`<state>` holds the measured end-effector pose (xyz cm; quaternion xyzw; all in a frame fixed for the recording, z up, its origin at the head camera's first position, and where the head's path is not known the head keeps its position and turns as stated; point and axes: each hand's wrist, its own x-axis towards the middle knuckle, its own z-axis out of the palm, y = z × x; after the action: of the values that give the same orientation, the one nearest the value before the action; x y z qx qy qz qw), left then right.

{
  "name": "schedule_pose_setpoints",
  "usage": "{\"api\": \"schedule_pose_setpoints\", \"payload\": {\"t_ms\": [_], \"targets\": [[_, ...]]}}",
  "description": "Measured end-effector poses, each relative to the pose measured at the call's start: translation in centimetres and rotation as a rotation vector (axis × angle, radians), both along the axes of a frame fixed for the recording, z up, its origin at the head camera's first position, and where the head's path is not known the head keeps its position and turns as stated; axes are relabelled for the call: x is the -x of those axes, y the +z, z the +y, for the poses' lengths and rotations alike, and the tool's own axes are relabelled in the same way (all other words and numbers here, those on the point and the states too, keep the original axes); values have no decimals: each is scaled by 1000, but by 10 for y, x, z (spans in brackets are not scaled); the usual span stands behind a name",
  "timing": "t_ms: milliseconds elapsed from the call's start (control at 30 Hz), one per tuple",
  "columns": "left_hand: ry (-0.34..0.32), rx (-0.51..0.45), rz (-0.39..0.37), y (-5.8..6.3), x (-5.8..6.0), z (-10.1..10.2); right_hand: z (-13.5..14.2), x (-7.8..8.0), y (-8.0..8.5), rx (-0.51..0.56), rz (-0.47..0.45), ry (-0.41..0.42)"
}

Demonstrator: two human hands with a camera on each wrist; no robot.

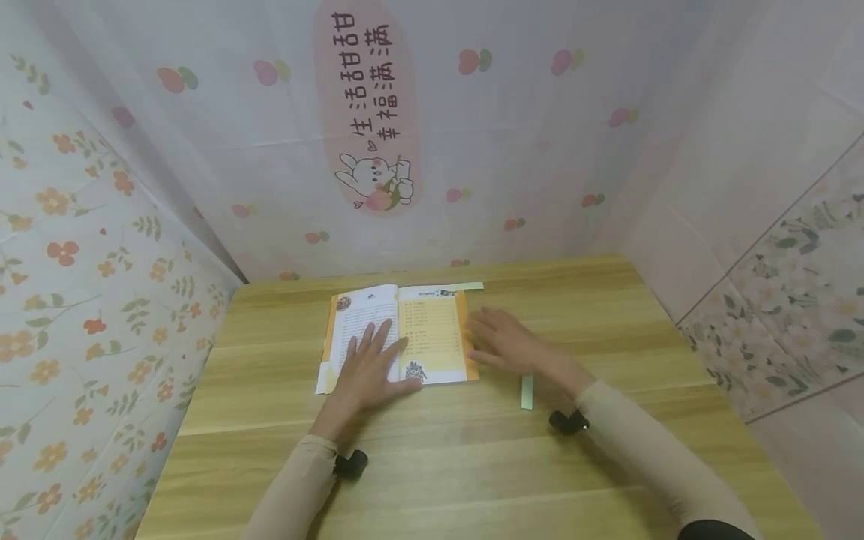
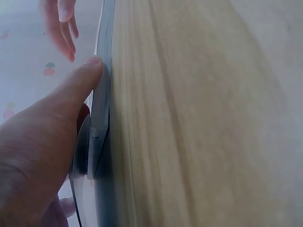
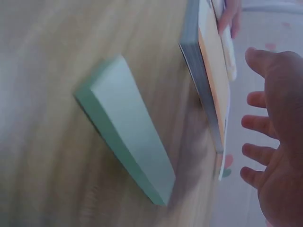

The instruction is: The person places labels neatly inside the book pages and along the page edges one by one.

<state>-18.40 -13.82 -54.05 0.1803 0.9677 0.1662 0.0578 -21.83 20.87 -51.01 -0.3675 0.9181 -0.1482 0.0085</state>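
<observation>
An open book [image 1: 432,330] lies on the table, a white text page on the left and a yellow, orange-edged page on the right. My left hand [image 1: 367,373] rests across the left page and the middle fold with its fingers spread. In the left wrist view, the thumb lies along the book's edge [image 2: 100,104]. Just off the book's right edge is my right hand [image 1: 509,343], holding nothing, its fingers extended. The right wrist view shows it apart from the pages. Below that hand sits a pale green block [image 3: 132,137], like a pad of sticky notes.
A pale green strip [image 1: 474,286] sticks out at the book's top right corner. A white tab [image 1: 322,379] shows at its lower left. The wooden table [image 1: 439,465] ends at a printed curtain [image 1: 540,150] behind, with patterned curtains at both sides.
</observation>
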Motion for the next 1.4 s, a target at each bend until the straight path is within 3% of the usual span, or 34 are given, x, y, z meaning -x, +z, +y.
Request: {"api": "schedule_pose_setpoints", "payload": {"t_ms": [333, 633, 1400], "targets": [[-16, 9, 21, -1, 0, 0, -5, -18, -14, -16, 52, 86], [-13, -1, 40, -3, -1, -1, -12, -21, -17, -40, 101, 135], [-21, -13, 45, -5, -2, 0, -14, -18, -25, -68, 78, 104]]}}
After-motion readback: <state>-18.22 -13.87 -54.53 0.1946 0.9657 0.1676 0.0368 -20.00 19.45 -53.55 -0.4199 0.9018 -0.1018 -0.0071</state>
